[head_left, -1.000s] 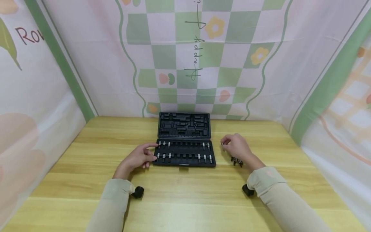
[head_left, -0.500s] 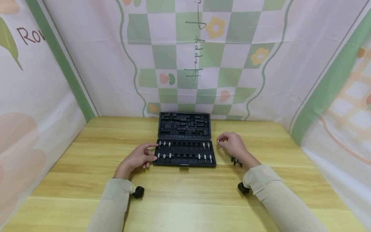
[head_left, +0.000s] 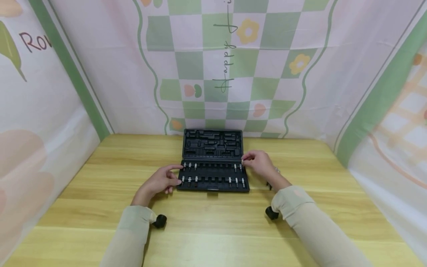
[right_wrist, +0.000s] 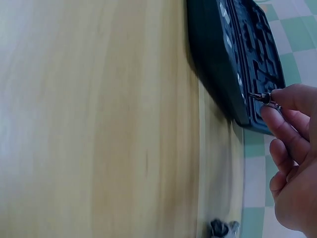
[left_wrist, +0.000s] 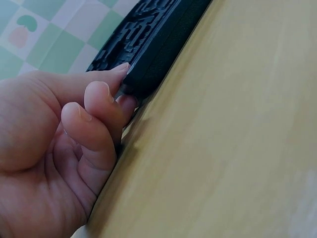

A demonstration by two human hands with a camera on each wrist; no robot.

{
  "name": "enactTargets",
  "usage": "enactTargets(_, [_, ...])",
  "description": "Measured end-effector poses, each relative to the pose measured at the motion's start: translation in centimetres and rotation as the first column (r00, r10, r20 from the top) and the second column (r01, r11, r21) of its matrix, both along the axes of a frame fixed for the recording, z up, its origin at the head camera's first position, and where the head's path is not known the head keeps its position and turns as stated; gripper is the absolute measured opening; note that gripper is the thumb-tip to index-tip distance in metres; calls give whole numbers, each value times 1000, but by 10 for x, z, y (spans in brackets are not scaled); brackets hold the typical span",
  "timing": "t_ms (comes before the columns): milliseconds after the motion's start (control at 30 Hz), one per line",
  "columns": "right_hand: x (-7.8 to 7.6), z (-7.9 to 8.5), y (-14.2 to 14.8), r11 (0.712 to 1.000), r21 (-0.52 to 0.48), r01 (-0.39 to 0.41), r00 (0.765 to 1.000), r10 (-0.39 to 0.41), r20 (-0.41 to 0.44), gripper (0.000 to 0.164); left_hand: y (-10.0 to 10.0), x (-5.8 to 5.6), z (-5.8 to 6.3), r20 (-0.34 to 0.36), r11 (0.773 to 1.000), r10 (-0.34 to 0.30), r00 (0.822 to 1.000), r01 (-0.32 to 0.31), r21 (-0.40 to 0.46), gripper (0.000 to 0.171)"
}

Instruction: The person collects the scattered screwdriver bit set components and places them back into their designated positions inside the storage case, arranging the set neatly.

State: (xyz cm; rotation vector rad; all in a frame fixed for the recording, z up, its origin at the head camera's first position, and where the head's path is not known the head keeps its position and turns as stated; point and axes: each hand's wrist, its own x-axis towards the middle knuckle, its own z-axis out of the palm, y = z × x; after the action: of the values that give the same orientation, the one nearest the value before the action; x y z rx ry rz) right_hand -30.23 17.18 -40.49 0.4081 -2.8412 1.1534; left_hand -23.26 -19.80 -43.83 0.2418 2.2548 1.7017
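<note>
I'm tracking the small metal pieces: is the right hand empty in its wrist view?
No, the right hand pinches a small metal piece at the black case.

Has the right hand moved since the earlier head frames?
Yes. In the head view, the right hand has moved left, from beside the black case to its right edge.

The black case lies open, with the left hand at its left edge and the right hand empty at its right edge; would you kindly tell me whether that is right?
Not quite: the right hand isn't empty; it pinches a small metal bit, as the right wrist view shows. The rest is right.
</note>
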Motion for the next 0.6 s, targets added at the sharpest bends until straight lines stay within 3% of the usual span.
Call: enactTargets(600, [-1,-5,-27,1000,-13,-10,1000,11,29,6,-1,-1,-1,2,1000,2,1000,-2,8,60])
